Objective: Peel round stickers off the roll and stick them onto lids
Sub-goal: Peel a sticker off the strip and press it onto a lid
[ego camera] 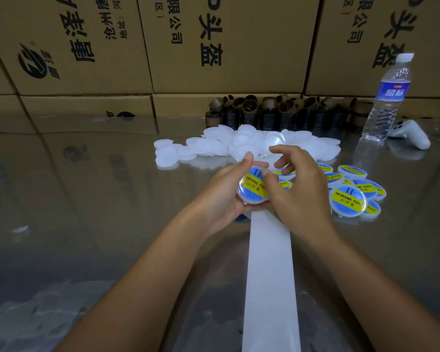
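left hand (226, 199) grips lid (250, 198) by rim | right hand (299, 191) loose, thumb pressing sticker (253, 182) | blank lids (211, 146) behind, finished lids (348, 199) right | open table (99, 199) left

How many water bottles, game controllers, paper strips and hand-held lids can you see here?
Water bottle: 1
White controller: 1
Paper strip: 1
Stickered lid in the left hand: 1
Total: 4

The sticker (255, 185) is blue with 1 yellow band and dark letters. The bare lids (206, 146) are translucent white. The cartons (226, 47) are brown with black print.
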`<action>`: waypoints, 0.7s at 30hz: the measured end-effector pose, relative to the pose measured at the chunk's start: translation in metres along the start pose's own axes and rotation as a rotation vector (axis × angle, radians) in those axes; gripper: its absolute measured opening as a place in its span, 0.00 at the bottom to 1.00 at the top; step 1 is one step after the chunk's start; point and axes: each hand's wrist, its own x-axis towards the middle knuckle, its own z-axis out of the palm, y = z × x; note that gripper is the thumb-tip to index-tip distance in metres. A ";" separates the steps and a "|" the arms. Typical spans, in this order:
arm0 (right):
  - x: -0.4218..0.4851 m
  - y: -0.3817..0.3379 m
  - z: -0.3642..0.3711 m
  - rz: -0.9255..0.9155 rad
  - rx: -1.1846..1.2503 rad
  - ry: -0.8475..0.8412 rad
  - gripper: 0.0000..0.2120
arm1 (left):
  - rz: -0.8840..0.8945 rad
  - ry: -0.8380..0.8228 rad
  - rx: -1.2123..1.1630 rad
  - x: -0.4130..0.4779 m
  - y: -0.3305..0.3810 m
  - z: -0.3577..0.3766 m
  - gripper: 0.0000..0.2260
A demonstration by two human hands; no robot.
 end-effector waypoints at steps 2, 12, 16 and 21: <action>0.001 0.001 0.000 0.038 0.046 0.016 0.13 | 0.084 0.020 0.045 0.000 -0.001 -0.001 0.12; 0.003 -0.003 0.002 0.241 0.217 -0.047 0.07 | 0.233 0.108 0.129 0.000 -0.003 -0.002 0.13; 0.004 -0.006 0.000 0.262 0.290 -0.155 0.08 | 0.240 0.118 0.147 -0.002 -0.002 -0.001 0.13; 0.002 -0.007 0.000 0.243 0.303 -0.201 0.10 | 0.257 0.175 0.181 -0.003 -0.001 0.000 0.08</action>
